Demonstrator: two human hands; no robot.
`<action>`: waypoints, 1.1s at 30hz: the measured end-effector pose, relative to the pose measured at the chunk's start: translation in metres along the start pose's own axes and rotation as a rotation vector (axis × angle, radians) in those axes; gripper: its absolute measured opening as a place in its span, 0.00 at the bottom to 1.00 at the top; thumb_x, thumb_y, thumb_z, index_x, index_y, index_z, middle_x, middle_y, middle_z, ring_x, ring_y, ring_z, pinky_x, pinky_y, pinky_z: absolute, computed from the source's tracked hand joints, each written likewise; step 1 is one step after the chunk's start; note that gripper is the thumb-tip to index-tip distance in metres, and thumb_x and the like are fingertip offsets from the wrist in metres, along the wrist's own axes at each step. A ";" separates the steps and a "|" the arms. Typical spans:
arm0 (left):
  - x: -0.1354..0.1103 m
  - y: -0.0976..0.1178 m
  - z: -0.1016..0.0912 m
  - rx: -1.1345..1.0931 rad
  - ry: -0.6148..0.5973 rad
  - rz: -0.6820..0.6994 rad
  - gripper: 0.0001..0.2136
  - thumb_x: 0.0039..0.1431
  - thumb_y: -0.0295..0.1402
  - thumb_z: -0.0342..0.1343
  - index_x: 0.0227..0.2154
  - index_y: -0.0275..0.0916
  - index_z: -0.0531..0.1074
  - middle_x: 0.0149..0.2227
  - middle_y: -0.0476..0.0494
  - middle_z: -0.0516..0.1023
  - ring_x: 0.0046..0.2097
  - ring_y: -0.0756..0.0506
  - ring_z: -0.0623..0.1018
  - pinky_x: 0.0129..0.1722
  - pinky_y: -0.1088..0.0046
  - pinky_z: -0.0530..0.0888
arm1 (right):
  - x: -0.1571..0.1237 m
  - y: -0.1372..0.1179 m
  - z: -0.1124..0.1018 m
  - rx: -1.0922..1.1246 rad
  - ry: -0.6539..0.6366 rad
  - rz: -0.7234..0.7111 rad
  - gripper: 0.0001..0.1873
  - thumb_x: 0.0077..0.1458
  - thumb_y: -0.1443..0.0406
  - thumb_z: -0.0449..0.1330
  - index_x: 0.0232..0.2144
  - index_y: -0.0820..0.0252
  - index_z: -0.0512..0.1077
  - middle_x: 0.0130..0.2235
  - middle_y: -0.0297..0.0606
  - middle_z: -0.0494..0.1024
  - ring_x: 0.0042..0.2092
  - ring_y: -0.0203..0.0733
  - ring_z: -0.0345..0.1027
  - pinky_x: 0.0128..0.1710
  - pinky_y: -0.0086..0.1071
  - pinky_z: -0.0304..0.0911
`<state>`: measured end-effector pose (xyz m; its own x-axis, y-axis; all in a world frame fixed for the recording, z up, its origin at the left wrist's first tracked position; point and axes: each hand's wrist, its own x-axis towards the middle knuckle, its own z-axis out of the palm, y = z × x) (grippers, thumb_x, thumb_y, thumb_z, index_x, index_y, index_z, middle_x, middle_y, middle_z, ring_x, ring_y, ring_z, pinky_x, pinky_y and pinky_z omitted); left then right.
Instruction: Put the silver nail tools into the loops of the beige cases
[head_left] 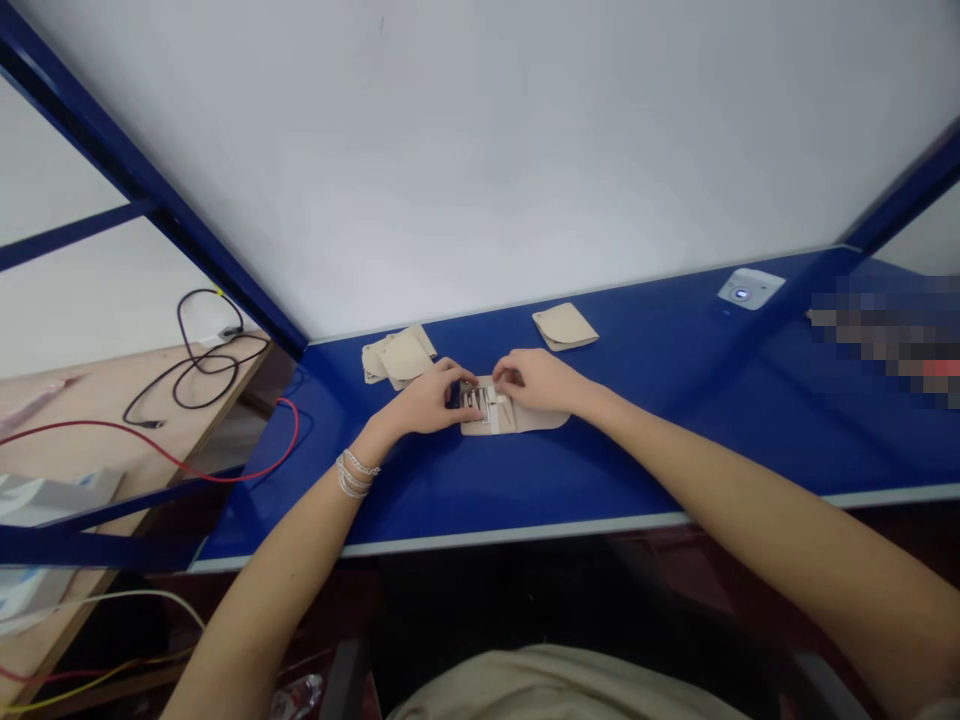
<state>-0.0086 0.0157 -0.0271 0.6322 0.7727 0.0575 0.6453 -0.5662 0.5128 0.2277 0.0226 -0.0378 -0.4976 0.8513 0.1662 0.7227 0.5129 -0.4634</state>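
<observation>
An opened beige manicure case (pixel 544 420) lies on the blue table, with several small metal tools (pixel 474 400) in its left half. My left hand (pixel 431 398) grips the left side of this case, the thumb across the near part and the fingers at the far edge. Over the middle of the case, my right hand (pixel 536 378) has its fingertips pinched together by a pale strip. What sits between those fingertips is too small to make out. Beyond my left hand, several folded beige cases (pixel 405 358) overlap in a pile. Another folded case (pixel 565 327) lies alone farther back.
A white device with a lit round display (pixel 751 288) stands at the back right of the blue table (pixel 450 500). Blue frame posts (pixel 217 265) rise at the sides before a white wall. On the left, a wooden bench (pixel 161 390) carries black cables; a red cable (pixel 289 440) reaches the table.
</observation>
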 end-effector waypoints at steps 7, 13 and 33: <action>0.000 0.002 0.000 0.000 0.002 -0.001 0.29 0.52 0.54 0.62 0.49 0.37 0.73 0.50 0.38 0.69 0.33 0.48 0.71 0.40 0.63 0.74 | 0.003 -0.003 0.008 0.112 0.024 0.106 0.08 0.55 0.63 0.62 0.35 0.61 0.78 0.33 0.37 0.79 0.33 0.37 0.68 0.35 0.29 0.60; 0.001 0.001 0.000 -0.001 -0.006 -0.018 0.29 0.51 0.54 0.63 0.50 0.38 0.73 0.49 0.39 0.68 0.32 0.49 0.71 0.40 0.63 0.74 | 0.004 -0.003 0.008 0.131 0.018 0.105 0.08 0.55 0.65 0.61 0.36 0.59 0.79 0.33 0.36 0.79 0.34 0.37 0.69 0.36 0.29 0.60; 0.001 -0.002 0.001 -0.008 -0.004 -0.010 0.28 0.52 0.54 0.62 0.49 0.39 0.73 0.48 0.39 0.68 0.33 0.49 0.71 0.40 0.63 0.74 | 0.004 -0.008 0.011 0.102 0.049 0.156 0.09 0.55 0.60 0.62 0.36 0.59 0.78 0.34 0.37 0.76 0.36 0.37 0.68 0.37 0.30 0.58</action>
<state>-0.0091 0.0172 -0.0289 0.6274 0.7772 0.0491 0.6483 -0.5563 0.5198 0.2149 0.0212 -0.0430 -0.3576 0.9252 0.1267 0.7353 0.3626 -0.5726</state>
